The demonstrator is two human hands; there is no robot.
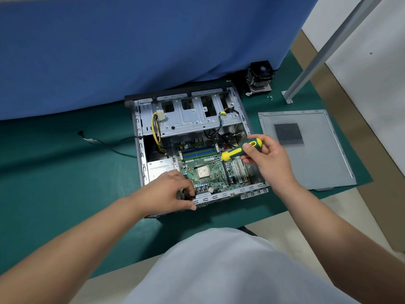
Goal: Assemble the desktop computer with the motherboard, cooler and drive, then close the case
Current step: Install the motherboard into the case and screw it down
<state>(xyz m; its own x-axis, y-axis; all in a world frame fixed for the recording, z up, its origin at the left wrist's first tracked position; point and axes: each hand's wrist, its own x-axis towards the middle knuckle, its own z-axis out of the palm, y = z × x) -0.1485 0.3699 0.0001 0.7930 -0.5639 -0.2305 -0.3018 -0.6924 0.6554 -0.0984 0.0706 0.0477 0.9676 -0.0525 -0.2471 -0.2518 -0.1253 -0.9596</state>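
head view: the motherboard [206, 170] is seated in the open case [140, 150], whose near edge is gripped by the left hand [175, 189], apparently for steadiness. the screwdriver [241, 150] is clasped in the right hand [266, 156], tip angled onto the board; cooler [259, 77] and side panel [306, 148] are set aside on the worktop [65, 172].

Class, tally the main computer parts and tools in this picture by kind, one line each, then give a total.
Open case: 1
Motherboard: 1
Cooler: 1
Side panel: 1
Screwdriver: 1
Total: 5
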